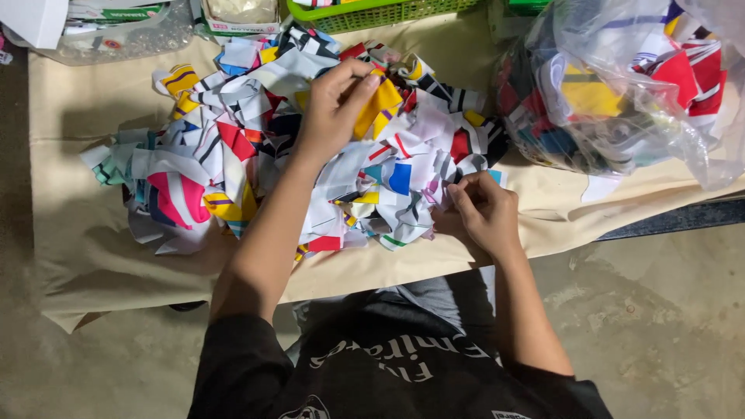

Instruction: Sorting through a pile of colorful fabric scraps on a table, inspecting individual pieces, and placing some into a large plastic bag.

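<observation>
Low bench (85,256) w/ beige cloth cover, creased, hanging over the near edge. Bare grey concrete floor (660,326) below and to the right of it, stained and scuffed. Green plastic basket (372,15) at the bench's far edge; clear plastic tub (116,39) at far left corner. Light flat, soft shadows on cloth. No walls or windows in view.
</observation>
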